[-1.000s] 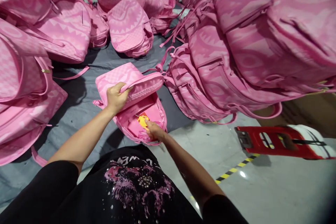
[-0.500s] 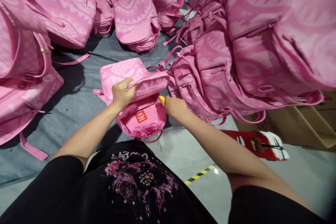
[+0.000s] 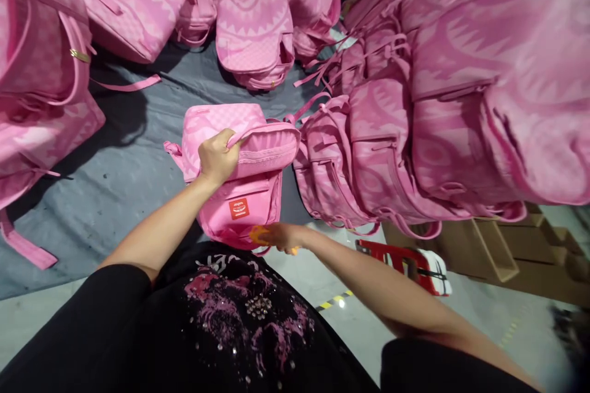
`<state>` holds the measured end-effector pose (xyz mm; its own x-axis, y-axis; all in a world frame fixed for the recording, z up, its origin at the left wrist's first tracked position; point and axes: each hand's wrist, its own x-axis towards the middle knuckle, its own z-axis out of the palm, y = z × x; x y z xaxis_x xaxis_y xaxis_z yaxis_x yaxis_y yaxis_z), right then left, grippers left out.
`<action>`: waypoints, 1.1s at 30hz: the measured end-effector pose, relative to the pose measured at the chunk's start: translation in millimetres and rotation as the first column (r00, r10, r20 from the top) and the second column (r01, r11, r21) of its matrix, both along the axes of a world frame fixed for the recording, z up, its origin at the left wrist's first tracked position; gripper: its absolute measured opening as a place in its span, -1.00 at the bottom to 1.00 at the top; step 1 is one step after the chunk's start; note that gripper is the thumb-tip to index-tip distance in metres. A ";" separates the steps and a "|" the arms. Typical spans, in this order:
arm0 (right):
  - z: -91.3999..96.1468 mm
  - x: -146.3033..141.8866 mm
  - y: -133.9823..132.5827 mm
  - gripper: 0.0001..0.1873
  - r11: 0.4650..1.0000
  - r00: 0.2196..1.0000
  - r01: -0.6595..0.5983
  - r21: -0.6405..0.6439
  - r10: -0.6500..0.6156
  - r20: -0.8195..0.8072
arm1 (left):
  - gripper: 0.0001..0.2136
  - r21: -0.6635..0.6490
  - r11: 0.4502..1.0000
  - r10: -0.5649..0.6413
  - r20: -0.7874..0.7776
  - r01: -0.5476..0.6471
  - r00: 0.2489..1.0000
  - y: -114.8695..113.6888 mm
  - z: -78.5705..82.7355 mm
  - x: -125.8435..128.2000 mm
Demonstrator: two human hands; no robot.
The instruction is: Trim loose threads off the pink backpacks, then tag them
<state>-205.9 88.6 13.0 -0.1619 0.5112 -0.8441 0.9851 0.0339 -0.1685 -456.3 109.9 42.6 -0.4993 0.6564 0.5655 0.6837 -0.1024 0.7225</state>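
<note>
A small pink backpack [image 3: 221, 116] lies unzipped on the grey cloth in front of me. My left hand [image 3: 219, 155] is closed around the edge of its opened panel, holding it up and back. Inside, a red label [image 3: 238, 209] shows on the pink lining. At the near lower end of the opening is my right hand [image 3: 286, 237], its fingers wrapped round a small orange-yellow tool [image 3: 259, 234]. Blur and the fingers hide most of that tool, so its exact kind is unclear. Whether the tool touches the lining I cannot tell.
More pink backpacks [image 3: 385, 153] stand in a packed row on the right. Others [image 3: 253, 18] lie along the back and left. Grey cloth [image 3: 124, 178] covers the work surface. Beyond its edge are a red-and-white object [image 3: 408, 261], cardboard boxes [image 3: 488, 252] and a tiled floor.
My right hand has moved down and toward me, from the opening's right side to its near lower end, with the tool. My left hand keeps its grip. The view has shifted slightly.
</note>
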 end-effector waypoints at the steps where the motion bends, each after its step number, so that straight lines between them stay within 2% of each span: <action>1: -4.8 3.4 -1.5 -0.61 0.989 0.994 0.092 -0.120 -0.098 -0.050 | -0.82 0.009 1.000 -0.022 0.001 0.022 1.000 0.9 0.3 1.5; 3: -14.7 9.3 2.0 -0.59 0.919 0.931 0.300 -0.257 -0.341 -0.133 | -0.80 0.019 0.997 -0.071 0.006 0.071 0.997 1.6 1.5 3.9; 5: -25.0 11.8 8.5 -0.61 0.836 0.814 0.482 -0.262 -0.538 -0.219 | -0.79 0.017 0.993 -0.116 0.009 0.116 0.993 1.3 2.8 5.5; 7: -35.5 7.3 12.7 -0.62 0.781 0.723 0.578 -0.236 -0.625 -0.296 | -0.79 0.011 0.991 -0.135 0.007 0.135 0.991 0.9 3.7 6.6; 13: -61.4 -30.5 3.1 -0.39 0.691 0.460 0.597 -0.408 -0.711 -0.532 | -0.79 0.016 0.975 -0.224 -0.004 0.224 0.975 0.8 4.5 4.9; 15: -66.8 -33.8 -4.6 -0.39 0.676 0.410 0.519 -0.523 -0.733 -0.542 | -0.80 0.028 0.965 -0.259 -0.017 0.260 0.966 1.1 5.3 3.0; 17: -69.1 -29.3 -11.9 -0.42 0.653 0.395 0.411 -0.636 -0.756 -0.522 | -0.80 0.043 0.961 -0.273 -0.033 0.274 0.962 1.5 6.2 1.4; 19: -65.9 -19.5 -16.6 -0.45 0.660 0.415 0.356 -0.662 -0.746 -0.521 | -0.80 0.067 0.956 -0.281 -0.048 0.284 0.958 2.0 6.3 0.3; 21: -55.0 -7.2 -17.1 -0.49 0.740 0.513 0.370 -0.562 -0.667 -0.541 | -0.80 0.072 0.951 -0.296 -0.058 0.299 0.954 2.1 5.3 -0.3; 24: -25.7 9.5 -7.1 -0.54 0.883 0.742 0.404 -0.240 -0.469 -0.478 | -0.82 0.037 0.953 -0.299 -0.063 0.301 0.952 0.9 3.1 0.0; 26: -2.0 14.2 5.5 -0.58 0.933 0.840 0.359 -0.020 -0.332 -0.430 | -0.83 0.017 0.952 -0.303 -0.074 0.305 0.950 -0.9 3.1 1.0; 28: 21.2 9.9 19.9 -0.62 0.976 0.918 0.207 0.073 -0.168 -0.359 | -0.84 0.005 0.947 -0.321 -0.096 0.322 0.942 -3.6 4.6 2.2; 30: 42.5 -2.5 32.8 -0.65 0.995 0.988 -0.013 0.100 0.028 -0.151 | -0.84 0.008 0.940 -0.337 -0.119 0.340 0.934 -6.9 6.9 2.4; 32: 61.2 -19.3 42.4 -0.64 0.974 0.978 -0.202 0.102 0.196 0.063 | -0.83 0.020 0.940 -0.336 -0.131 0.342 0.933 -9.9 8.0 1.0; 33: 69.1 -28.0 45.6 -0.62 0.957 0.957 -0.277 0.087 0.268 0.109 | -0.83 0.025 0.941 -0.331 -0.134 0.337 0.934 -11.0 7.9 -0.2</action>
<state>-234.0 134.2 82.1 -0.2284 0.5416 -0.8090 0.9474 0.3151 -0.0565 -456.5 98.8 50.5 -0.1780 0.7443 0.6437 0.6893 -0.3725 0.6214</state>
